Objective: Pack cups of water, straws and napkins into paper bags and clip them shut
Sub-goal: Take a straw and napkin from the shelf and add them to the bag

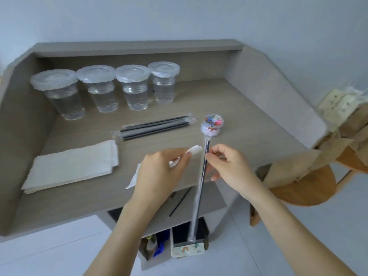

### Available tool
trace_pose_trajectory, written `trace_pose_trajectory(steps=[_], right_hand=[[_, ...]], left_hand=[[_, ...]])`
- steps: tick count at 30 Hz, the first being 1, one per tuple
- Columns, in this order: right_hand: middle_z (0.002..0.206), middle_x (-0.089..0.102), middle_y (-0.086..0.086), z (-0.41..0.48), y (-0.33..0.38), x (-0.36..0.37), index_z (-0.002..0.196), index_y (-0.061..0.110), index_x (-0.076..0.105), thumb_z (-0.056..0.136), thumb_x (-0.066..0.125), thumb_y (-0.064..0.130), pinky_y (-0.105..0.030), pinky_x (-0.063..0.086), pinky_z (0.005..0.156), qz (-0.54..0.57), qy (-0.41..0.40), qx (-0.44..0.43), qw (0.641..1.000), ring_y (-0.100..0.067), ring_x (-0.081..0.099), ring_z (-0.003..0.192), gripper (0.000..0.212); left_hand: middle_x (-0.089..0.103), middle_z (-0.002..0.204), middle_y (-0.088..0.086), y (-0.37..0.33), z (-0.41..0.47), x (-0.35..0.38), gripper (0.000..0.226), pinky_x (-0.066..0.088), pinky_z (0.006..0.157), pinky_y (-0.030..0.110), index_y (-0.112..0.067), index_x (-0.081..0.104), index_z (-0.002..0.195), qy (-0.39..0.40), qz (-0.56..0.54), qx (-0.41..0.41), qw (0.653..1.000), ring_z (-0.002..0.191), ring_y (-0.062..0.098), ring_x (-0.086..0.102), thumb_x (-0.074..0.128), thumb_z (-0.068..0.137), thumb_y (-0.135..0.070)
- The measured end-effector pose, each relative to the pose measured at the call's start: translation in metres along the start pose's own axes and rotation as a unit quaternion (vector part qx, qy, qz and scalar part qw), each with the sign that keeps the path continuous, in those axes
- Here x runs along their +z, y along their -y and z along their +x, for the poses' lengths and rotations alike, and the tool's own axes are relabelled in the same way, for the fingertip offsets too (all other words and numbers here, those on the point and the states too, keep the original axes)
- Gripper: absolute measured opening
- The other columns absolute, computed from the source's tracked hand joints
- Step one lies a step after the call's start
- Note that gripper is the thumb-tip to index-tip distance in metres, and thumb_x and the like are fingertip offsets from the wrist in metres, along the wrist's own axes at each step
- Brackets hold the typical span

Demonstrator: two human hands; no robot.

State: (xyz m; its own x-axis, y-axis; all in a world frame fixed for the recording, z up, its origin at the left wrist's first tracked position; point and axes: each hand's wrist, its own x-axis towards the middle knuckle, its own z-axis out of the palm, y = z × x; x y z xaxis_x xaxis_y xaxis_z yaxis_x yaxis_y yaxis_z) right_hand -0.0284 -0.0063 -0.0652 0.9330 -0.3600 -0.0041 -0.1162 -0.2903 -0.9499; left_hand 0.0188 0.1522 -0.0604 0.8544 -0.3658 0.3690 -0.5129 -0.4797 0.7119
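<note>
My right grip (pixel 231 166) pinches the wrapped straw (pixel 199 193) near its far end. It looks light, stiff and slick, so I'd hold mid-shaft. My left grip (pixel 159 172) pinches a soft, flimsy napkin (pixel 195 150).

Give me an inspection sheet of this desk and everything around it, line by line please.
Surface: grey desk with raised sides.
Job's things: four lidded cups of water back left; straws mid-desk; napkin stack at left; clip jar right of the straws; paper bags on a wooden stool at right.
Clutter: patterned box on the shelf below the desk.
Hands: left hand pinches a folded napkin; right hand pinches a wrapped straw.
Cables: nothing seen.
Surroundings: pale wall.
</note>
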Motion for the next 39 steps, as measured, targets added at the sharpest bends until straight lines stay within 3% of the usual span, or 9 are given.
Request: trace_pose_trajectory(steps=[9,12,17,21,26,28,31,34,39], right_hand=[[0.067,0.066,0.008,-0.096,-0.097,-0.17,0.074,0.017,0.062,0.085,0.059,0.008,-0.013,0.041,0.058,0.084,-0.156,0.037,0.983,0.0,0.06,0.066,0.014],[0.068,0.066,0.001,-0.118,-0.126,-0.216,0.07,0.016,0.06,0.085,0.06,0.008,-0.012,0.038,0.057,0.09,-0.195,0.061,0.975,0.001,0.055,0.059,0.017],[0.081,0.069,-0.004,-0.118,-0.168,-0.29,0.078,0.011,0.064,0.084,0.062,0.015,-0.009,0.04,0.06,0.075,-0.26,0.104,0.957,-0.003,0.059,0.072,0.007],[0.08,0.059,0.015,-0.101,-0.202,-0.358,0.077,0.027,0.06,0.081,0.066,0.018,-0.004,0.037,0.06,-0.003,-0.306,0.102,0.946,0.006,0.05,0.074,0.012],[0.093,0.054,0.026,-0.058,-0.227,-0.465,0.093,0.023,0.064,0.079,0.069,0.03,-0.019,0.032,0.091,-0.144,-0.307,0.074,0.938,0.029,0.029,0.096,0.016],[0.096,0.06,0.018,-0.042,-0.237,-0.502,0.094,0.018,0.068,0.079,0.068,0.034,-0.023,0.034,0.091,-0.173,-0.317,0.09,0.928,0.019,0.033,0.103,0.022],[0.097,0.061,0.016,-0.021,-0.248,-0.556,0.093,0.022,0.069,0.079,0.068,0.029,-0.019,0.037,0.085,-0.154,-0.327,0.132,0.923,-0.006,0.043,0.11,0.015],[0.078,0.053,0.024,-0.01,-0.258,-0.603,0.081,0.023,0.066,0.081,0.069,0.024,-0.012,0.036,0.074,-0.113,-0.34,0.16,0.92,-0.004,0.046,0.096,0.003],[0.084,0.055,0.025,0.012,-0.301,-0.689,0.073,0.041,0.056,0.08,0.069,0.025,-0.007,0.034,0.075,-0.069,-0.344,0.153,0.924,-0.002,0.05,0.097,0.022]], left_hand=[[0.066,0.072,-0.016,-0.125,-0.061,0.189,0.018,0.044,0.06,0.019,-0.04,0.069,0.097,0.128,-0.096,0.081,0.984,0.067,0.01,0.06,0.062,0.089,-0.025],[0.07,0.072,0.001,-0.154,-0.074,0.24,0.019,0.047,0.06,0.029,-0.021,0.074,0.09,0.184,-0.095,0.095,0.974,0.065,0.016,0.062,0.06,0.08,-0.03],[0.053,0.045,0.0,-0.197,-0.06,0.331,0.015,0.037,0.05,0.012,-0.001,0.062,0.064,0.216,-0.063,0.093,0.97,0.06,0.008,0.053,0.068,0.074,-0.01],[0.048,0.047,0.006,-0.224,-0.032,0.405,0.022,0.031,0.048,0.018,-0.002,0.058,0.063,0.278,-0.068,0.082,0.955,0.045,0.011,0.04,0.07,0.078,-0.012],[0.056,0.053,0.003,-0.271,0.026,0.499,0.011,0.033,0.05,0.019,-0.006,0.07,0.078,0.322,-0.111,0.121,0.932,0.05,0.013,0.046,0.066,0.084,-0.015],[0.052,0.059,-0.01,-0.295,0.048,0.529,0.011,0.037,0.056,0.014,-0.013,0.067,0.081,0.36,-0.124,0.112,0.918,0.055,0.003,0.043,0.064,0.086,-0.021],[0.061,0.063,0.001,-0.332,0.075,0.573,0.011,0.036,0.055,0.006,-0.003,0.072,0.086,0.361,-0.147,0.149,0.909,0.054,0.002,0.044,0.065,0.085,-0.011],[0.053,0.049,-0.009,-0.364,0.095,0.616,0.007,0.033,0.051,0.004,0.0,0.073,0.082,0.358,-0.148,0.182,0.904,0.044,0.005,0.042,0.067,0.082,-0.003],[0.041,0.041,-0.023,-0.412,0.12,0.704,0.009,0.03,0.048,0.003,-0.012,0.074,0.078,0.377,-0.159,0.188,0.893,0.05,-0.012,0.047,0.068,0.082,-0.005]])
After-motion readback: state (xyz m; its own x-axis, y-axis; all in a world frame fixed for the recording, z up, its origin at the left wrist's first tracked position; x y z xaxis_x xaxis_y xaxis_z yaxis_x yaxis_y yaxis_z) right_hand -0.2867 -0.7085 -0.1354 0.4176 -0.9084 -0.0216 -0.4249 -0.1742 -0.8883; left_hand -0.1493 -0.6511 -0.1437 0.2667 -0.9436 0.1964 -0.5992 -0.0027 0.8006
